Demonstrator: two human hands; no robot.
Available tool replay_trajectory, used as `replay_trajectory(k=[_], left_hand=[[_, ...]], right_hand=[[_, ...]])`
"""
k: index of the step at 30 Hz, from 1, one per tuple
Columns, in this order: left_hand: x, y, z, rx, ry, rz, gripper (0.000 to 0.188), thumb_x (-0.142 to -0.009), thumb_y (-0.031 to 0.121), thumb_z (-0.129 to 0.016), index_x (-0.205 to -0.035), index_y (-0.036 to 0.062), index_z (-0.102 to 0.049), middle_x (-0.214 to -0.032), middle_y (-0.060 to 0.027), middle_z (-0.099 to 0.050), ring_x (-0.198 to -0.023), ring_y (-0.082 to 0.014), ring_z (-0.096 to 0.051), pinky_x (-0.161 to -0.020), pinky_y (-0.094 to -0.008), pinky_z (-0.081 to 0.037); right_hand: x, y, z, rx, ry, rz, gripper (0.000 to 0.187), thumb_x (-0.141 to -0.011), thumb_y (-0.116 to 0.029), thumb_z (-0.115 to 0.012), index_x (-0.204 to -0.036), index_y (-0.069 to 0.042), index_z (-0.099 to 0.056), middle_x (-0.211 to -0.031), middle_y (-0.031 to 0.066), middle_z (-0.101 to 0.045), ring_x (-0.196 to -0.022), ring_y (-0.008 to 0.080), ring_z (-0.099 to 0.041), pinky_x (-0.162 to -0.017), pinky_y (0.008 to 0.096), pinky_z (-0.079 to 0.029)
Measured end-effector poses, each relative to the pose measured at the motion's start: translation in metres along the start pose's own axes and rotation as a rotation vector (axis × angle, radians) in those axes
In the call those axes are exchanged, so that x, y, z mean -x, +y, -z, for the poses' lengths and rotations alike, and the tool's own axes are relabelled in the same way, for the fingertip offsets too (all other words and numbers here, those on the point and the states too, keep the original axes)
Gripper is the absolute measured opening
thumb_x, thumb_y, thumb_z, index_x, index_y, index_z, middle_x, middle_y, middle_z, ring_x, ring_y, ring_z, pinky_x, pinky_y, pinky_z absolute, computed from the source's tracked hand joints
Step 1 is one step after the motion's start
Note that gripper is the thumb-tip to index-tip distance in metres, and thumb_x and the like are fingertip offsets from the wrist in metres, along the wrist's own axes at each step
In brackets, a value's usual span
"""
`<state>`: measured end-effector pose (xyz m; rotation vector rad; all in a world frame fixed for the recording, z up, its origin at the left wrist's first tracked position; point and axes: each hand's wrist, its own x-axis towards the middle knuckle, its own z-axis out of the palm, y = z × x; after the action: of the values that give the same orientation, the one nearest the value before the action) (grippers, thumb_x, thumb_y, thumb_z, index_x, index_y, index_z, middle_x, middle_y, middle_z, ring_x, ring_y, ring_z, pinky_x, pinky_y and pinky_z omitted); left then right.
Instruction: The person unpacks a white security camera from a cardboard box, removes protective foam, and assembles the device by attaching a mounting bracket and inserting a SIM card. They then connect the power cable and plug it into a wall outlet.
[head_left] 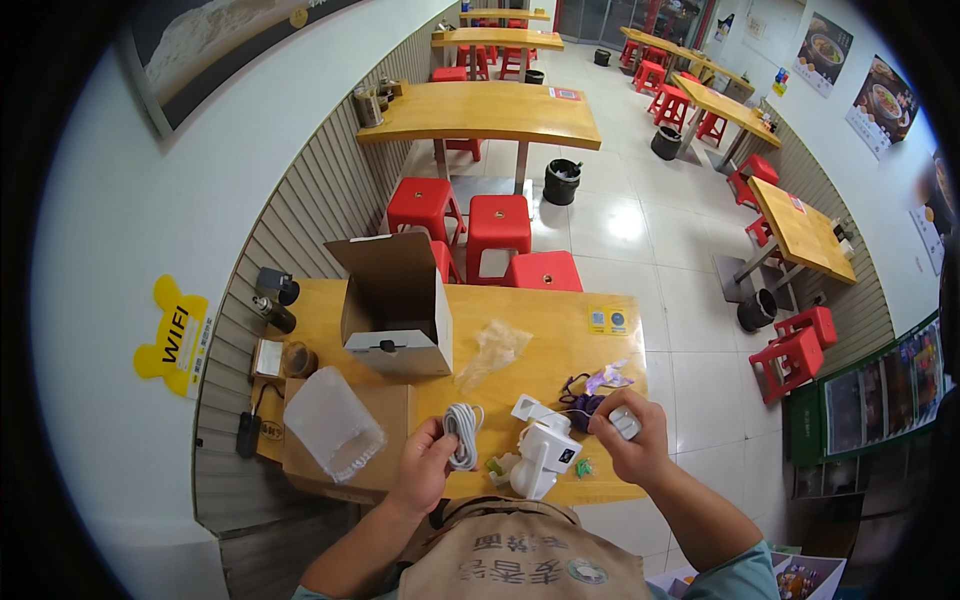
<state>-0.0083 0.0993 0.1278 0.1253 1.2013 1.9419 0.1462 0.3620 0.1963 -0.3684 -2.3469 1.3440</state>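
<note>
A coiled white cable (463,437) is pinched in the left hand (425,464) above the near part of the wooden table (548,320); to its right, the right hand (642,442) grips a small white block (625,422). Between the hands, a white device (545,455) rests on the table. Left of the cable, a translucent bag (330,420) lies on a brown carton (397,408); farther off stands an open box (410,357), with red stools (500,224) beyond the table's far edge.
</note>
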Motion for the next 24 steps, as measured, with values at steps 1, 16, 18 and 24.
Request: replay_trajectory(k=[1, 16, 18, 24], left_hand=[[0.002, -0.002, -0.003, -0.009, 0.023, -0.024, 0.019, -0.104, 0.012, -0.051, -0.117, -0.0009, -0.057, -0.1, -0.0092, -0.065, -0.083, -0.0171, -0.066, -0.075, -0.0349, -0.06], [0.006, -0.039, -0.013, -0.357, 0.04, -0.028, 0.021, -0.101, 0.001, -0.058, -0.121, 0.0009, -0.053, -0.109, -0.0088, -0.068, -0.096, -0.0158, -0.069, -0.08, -0.0315, -0.061], [0.005, -0.05, -0.004, -0.503, 0.031, -0.101, 0.024, -0.1, -0.002, -0.057, -0.123, 0.0018, -0.052, -0.109, -0.0099, -0.068, -0.099, -0.0177, -0.07, -0.079, -0.0336, -0.063], [-0.006, -0.049, 0.065, -0.044, 0.287, 0.131, 0.027, -0.102, 0.003, -0.049, -0.128, 0.0057, -0.052, -0.109, -0.0167, -0.071, -0.092, -0.0329, -0.075, -0.067, -0.0385, -0.065]], right_hand=[[0.004, 0.006, -0.004, -0.075, -0.012, -0.152, 0.006, -0.083, -0.003, -0.07, -0.086, -0.004, -0.065, -0.088, 0.0088, -0.072, -0.073, 0.0185, -0.066, -0.069, 0.0324, -0.052], [0.026, 0.036, -0.089, -1.206, -0.412, -0.83, 0.023, -0.096, 0.003, -0.062, -0.117, -0.004, -0.058, -0.094, 0.0131, -0.067, -0.081, 0.0188, -0.064, -0.072, 0.0304, -0.053], [0.03, 0.036, -0.095, -1.221, -0.403, -0.862, 0.018, -0.093, 0.001, -0.064, -0.109, -0.005, -0.058, -0.09, 0.0116, -0.069, -0.074, 0.017, -0.062, -0.073, 0.0329, -0.054], [0.049, 0.082, -0.054, -1.467, -0.256, -0.797, 0.02, -0.08, 0.0, -0.063, -0.099, -0.007, -0.061, -0.074, 0.0105, -0.06, -0.06, 0.0196, -0.056, -0.077, 0.0465, -0.059]])
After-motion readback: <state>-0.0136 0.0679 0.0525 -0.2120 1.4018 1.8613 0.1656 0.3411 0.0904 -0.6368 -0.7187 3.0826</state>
